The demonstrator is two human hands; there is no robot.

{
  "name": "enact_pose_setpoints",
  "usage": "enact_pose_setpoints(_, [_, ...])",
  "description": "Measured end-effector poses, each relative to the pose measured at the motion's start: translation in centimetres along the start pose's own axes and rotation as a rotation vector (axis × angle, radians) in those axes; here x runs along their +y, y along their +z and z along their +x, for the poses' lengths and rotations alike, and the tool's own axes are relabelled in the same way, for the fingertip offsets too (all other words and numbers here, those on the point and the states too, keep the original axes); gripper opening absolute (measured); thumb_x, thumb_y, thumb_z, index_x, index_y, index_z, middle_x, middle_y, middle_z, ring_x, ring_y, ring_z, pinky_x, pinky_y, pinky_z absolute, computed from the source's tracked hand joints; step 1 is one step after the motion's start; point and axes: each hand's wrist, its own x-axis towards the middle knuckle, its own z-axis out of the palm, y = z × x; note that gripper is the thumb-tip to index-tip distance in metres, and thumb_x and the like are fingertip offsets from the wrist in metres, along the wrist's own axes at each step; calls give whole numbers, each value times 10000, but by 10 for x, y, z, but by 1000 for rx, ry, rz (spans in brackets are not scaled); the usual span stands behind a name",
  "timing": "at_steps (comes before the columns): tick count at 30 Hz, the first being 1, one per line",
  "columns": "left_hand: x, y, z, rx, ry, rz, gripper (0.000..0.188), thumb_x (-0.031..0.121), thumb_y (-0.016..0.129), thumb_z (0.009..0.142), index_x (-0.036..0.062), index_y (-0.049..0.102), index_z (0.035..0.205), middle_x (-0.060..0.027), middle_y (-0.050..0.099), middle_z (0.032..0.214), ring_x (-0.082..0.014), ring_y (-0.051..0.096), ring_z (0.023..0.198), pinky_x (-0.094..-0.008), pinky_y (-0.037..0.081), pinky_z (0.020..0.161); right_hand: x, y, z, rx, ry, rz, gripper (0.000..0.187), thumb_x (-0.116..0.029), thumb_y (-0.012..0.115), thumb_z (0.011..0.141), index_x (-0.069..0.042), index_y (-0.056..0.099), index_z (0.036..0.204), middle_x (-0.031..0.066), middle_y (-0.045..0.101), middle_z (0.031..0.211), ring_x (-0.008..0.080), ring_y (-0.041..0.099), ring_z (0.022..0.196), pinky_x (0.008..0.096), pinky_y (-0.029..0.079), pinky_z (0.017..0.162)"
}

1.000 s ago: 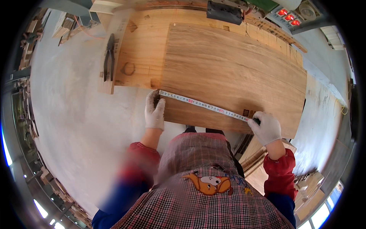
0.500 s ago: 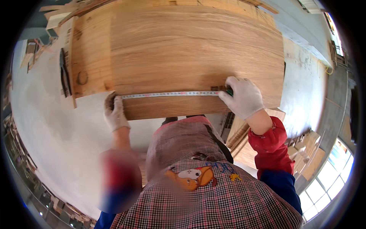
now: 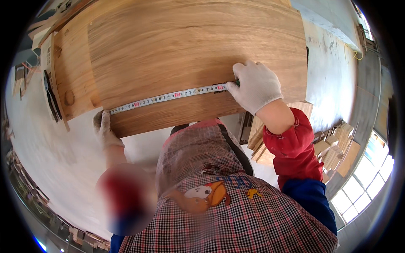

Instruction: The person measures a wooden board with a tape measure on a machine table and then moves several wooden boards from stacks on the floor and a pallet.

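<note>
Measuring tape (image 3: 168,98) runs taut between two gloved grips, slanting across a brown wooden board (image 3: 190,46). Left grip (image 3: 105,130) pinches the tape's end at the board's near left corner, thumb on top. Right grip (image 3: 257,87) is curled about the other end, knuckles up, mostly hiding whatever the fingers enclose. Beyond and left of the left grip, black pliers (image 3: 49,90) lie along the edge of the pale counter (image 3: 71,55). Lower than the right grip sit stacked planks (image 3: 262,145).
</note>
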Motion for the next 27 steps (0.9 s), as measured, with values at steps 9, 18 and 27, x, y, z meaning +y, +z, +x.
enact_pose_setpoints(9, [5,6,-4,-3,1,20,252,235,578,841,37,552,994,-16,530,897,-121,453,876,-296,365,805,1,-4,5,-47,0,-8,267,-285,574,787,-34,618,865,146,610,801,299,613,800,400,513,672])
enact_pose_setpoints(18, [13,10,-9,-26,-25,0,274,245,574,842,26,533,1000,-37,524,921,-134,450,903,-311,362,821,1,-5,6,-92,22,-6,268,-290,565,793,-47,617,892,141,612,807,295,618,800,423,522,650])
enact_pose_setpoints(27, [12,10,-7,-21,-9,5,256,237,580,834,37,535,988,-27,527,904,-127,457,881,-302,373,808,2,-6,7,-111,19,11,271,-293,565,792,-50,618,902,139,612,830,298,611,817,417,511,677])
